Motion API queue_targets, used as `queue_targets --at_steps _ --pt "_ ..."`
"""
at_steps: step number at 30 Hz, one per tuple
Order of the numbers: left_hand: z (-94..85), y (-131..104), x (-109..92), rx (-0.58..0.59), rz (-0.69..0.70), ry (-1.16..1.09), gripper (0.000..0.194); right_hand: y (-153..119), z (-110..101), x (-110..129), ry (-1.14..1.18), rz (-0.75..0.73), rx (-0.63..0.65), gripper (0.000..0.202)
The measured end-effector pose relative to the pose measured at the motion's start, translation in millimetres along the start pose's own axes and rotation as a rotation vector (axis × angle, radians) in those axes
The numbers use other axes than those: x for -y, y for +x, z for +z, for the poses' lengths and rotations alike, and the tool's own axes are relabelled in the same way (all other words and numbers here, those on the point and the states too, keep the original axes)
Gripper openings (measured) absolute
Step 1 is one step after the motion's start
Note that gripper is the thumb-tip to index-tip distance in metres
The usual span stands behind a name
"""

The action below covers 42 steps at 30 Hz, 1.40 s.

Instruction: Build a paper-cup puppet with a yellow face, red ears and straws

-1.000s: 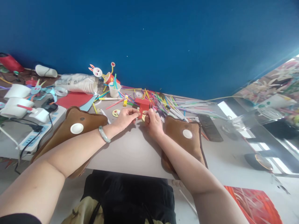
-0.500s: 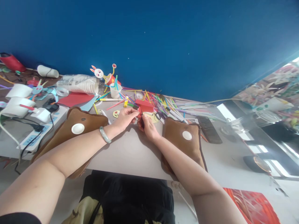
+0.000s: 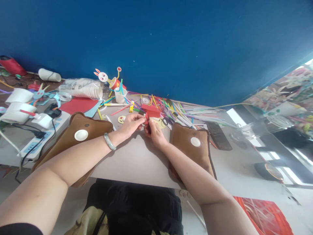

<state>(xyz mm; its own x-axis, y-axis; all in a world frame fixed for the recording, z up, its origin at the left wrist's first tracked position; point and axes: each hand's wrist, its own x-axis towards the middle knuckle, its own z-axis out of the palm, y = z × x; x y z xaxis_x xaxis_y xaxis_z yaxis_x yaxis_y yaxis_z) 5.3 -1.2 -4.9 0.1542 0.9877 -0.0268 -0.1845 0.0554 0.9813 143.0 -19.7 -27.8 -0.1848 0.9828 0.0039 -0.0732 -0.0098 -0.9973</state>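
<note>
My left hand (image 3: 133, 124) is closed, thumb and forefinger pinching a small piece of red paper (image 3: 147, 116). Close against it, my right hand (image 3: 156, 132) is closed too, its thumb on top and its fingers curled under. Something dark shows between the right thumb and fingers, mostly hidden, and I cannot make out what it is. Just behind the hands lies a folded red card (image 3: 152, 111). A round yellow face cutout (image 3: 121, 119) is left of the hands, and dark scissor handles (image 3: 165, 121) lie to their right.
Brown cushions (image 3: 81, 135) (image 3: 195, 141) lie under both forearms. A heap of coloured straws (image 3: 176, 109) runs along the blue wall. A white cup (image 3: 120, 95), stacked paper cups (image 3: 84, 90), red paper (image 3: 77, 105) and a power strip (image 3: 45, 135) are leftward; a dark phone (image 3: 219, 135) is rightward.
Between the fingertips the red paper has shifted slightly and more of it shows upright. The thin dark tip seen there earlier is less visible. Both hands stay in nearly the same place.
</note>
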Motion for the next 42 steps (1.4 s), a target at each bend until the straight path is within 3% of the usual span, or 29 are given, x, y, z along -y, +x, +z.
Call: queue_targets --at_steps 42 --pt "-1.0 -1.3 -1.5 0.034 0.019 0.017 0.015 1.9 1.1 -3.0 0.144 0.041 0.000 0.054"
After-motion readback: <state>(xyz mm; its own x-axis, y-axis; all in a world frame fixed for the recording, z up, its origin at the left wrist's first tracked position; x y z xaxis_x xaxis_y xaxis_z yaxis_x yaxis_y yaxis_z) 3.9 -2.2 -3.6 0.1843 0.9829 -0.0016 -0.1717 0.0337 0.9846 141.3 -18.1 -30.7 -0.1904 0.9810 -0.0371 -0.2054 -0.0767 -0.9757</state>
